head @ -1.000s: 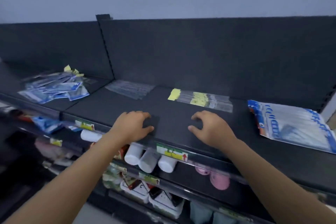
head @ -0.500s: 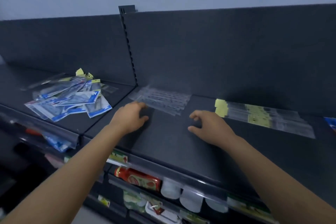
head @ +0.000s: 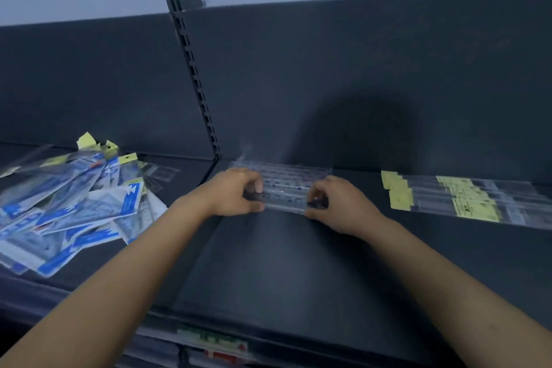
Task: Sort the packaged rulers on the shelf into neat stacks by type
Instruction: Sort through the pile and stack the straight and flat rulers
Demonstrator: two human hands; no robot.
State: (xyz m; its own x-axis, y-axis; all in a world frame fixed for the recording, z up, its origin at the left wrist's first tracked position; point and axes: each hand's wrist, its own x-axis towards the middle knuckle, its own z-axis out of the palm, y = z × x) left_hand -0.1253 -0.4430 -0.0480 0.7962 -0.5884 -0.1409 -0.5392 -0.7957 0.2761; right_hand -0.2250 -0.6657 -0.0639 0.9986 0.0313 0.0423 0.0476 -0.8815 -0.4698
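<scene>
**Plenty of print on the shelf, none of it legible**

The yellow labels [head: 475, 210] on the ruler packs at the right carry a small dark mark, too blurred to read. The blue-and-white packets [head: 89, 212] at the left show white print smeared into shapes. The clear ruler packs [head: 283, 188] show only faint scale marks. The green-and-red shelf-edge tag [head: 215, 343] is unreadable.
</scene>
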